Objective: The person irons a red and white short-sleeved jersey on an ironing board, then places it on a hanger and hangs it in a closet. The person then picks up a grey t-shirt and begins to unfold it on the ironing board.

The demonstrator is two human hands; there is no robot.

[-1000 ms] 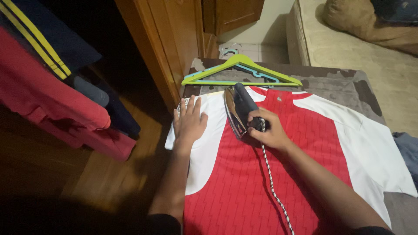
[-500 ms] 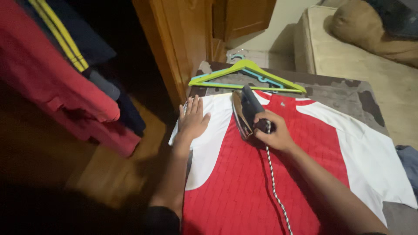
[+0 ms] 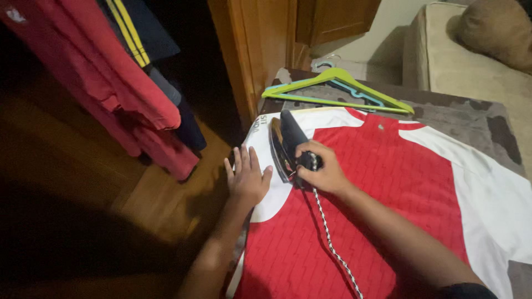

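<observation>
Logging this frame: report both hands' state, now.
Left hand: open, flat on the shirt sleeve.
Right hand: closed on the iron.

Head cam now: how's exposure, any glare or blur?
Head view: dim and uneven; the left floor falls into deep shadow, the shirt is well lit. Slight glare on the iron soleplate. Right hand and left hand look sharp, no obvious motion blur.

Head view: single camera, worn on the person's head. Faces steeply down and forward over both forearms onto the red and white jersey (image 3: 382,205) at close range. Frame reaches the green hanger (image 3: 338,88) at the far edge, hanging clothes (image 3: 111,77) at left, beige couch (image 3: 465,55) at upper right.
</observation>
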